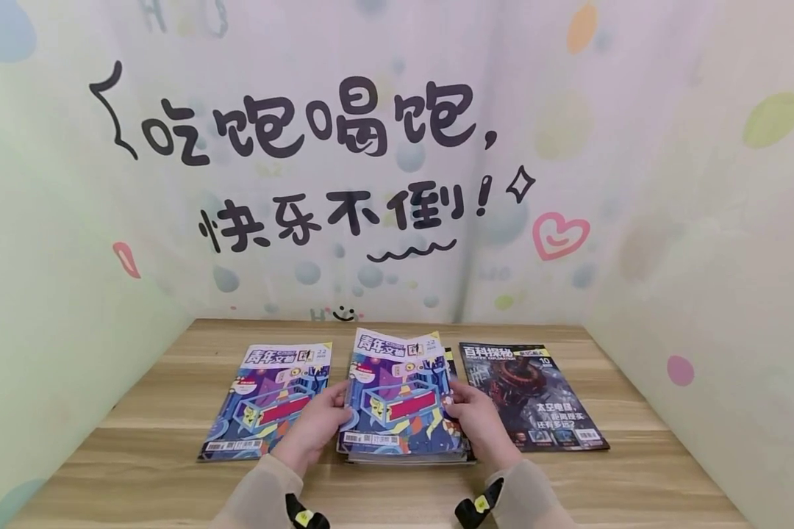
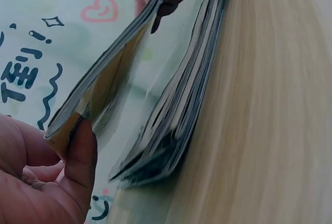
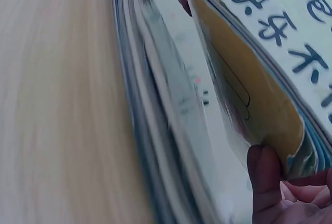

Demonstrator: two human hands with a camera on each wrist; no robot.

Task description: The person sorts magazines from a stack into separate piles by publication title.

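The left hand point(image 1: 314, 426) and right hand point(image 1: 479, 419) pinch opposite edges of 1 青年文摘 magazine point(image 1: 400, 400), tilted just above the magazine stack point(image 2: 179, 94) on the counter point(image 1: 397, 503). Best to match the 2 grips in height and catch the loosely hanging back leaf, lest it fold.

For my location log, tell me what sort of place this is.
Probably a small indoor booth or partitioned nook: a wood-grain table sits between pale printed walls, black lettering decorates the back one, and magazines lie on the table.
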